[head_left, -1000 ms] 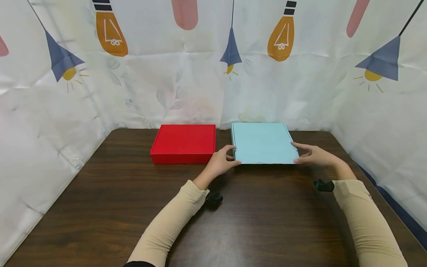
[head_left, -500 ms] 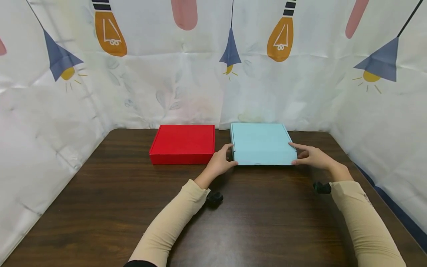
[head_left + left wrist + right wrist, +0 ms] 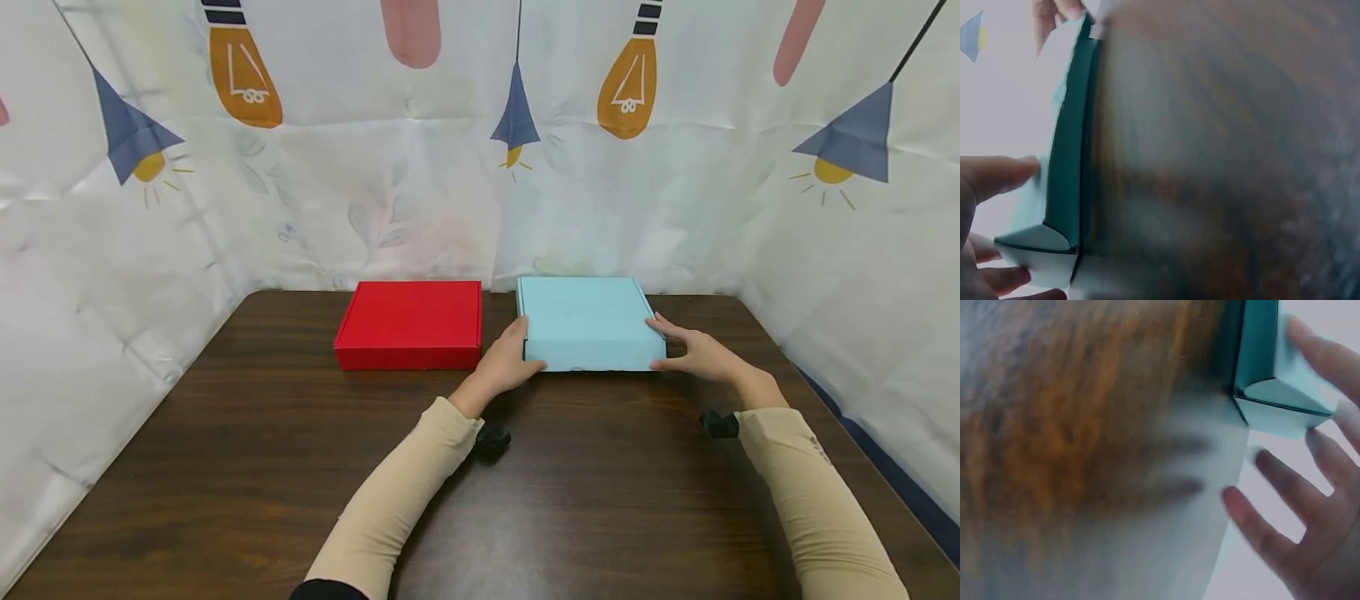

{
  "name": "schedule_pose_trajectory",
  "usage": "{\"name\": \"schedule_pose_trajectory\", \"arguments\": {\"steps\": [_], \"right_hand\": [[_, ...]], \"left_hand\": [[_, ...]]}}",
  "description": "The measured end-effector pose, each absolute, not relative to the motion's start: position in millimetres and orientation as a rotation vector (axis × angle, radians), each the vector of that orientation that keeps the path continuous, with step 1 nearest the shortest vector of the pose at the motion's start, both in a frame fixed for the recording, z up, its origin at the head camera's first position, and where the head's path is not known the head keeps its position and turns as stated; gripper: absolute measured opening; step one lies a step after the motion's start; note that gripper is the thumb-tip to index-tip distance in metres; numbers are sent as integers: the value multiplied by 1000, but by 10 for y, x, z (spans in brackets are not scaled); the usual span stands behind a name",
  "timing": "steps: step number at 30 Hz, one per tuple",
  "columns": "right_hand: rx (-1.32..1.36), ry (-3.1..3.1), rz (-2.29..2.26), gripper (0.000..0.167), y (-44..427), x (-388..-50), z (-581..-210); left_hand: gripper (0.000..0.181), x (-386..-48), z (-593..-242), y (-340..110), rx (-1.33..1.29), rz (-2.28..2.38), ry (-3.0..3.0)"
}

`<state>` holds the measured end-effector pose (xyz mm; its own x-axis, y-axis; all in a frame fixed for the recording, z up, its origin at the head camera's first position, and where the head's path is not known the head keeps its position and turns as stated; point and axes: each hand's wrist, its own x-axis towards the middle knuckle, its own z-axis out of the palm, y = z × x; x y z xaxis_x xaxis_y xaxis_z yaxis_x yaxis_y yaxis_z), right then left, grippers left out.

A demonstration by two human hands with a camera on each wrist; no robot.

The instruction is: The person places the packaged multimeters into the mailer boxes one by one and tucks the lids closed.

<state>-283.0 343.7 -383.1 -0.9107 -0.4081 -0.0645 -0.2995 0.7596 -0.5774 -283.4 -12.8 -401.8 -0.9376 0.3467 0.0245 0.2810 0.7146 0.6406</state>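
Observation:
A light-blue cardboard box (image 3: 588, 321) lies at the table's back right, its lid down over the top. In both wrist views a gap shows along the lid's front edge. My left hand (image 3: 504, 358) is at the box's front left corner, fingers along its side and thumb at the front. In the left wrist view that thumb (image 3: 1007, 175) lies over the lid. My right hand (image 3: 701, 354) is at the front right corner, thumb at the front edge. Its fingers (image 3: 1272, 540) are spread and mostly straight in the right wrist view, some apart from the box.
A red cardboard box (image 3: 411, 321) lies left of the light-blue one, close to my left hand. Both stand on a dark wooden table (image 3: 247, 467). A white curtain (image 3: 442, 192) printed with lamps and bulbs hangs behind and at both sides.
The lid's front edge has come down and more of the box's front face shows. My left fingers have straightened along the side. The right hand has shifted slightly left in view.

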Motion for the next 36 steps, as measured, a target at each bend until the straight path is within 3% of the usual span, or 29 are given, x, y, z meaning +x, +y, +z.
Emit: {"name": "schedule_pose_trajectory", "arguments": {"steps": [16, 25, 36], "right_hand": [[-720, 2836, -802, 80, 3294, -2886, -3865], [-721, 2772, -730, 91, 3206, -2971, -3802], [-824, 2805, -548, 113, 3100, -3136, -3833]], "left_hand": [[81, -2950, -3918, -52, 775, 369, 2950], [82, -3076, -3913, -27, 910, 156, 2939], [91, -3190, -3885, 58, 885, 212, 2878]]}}
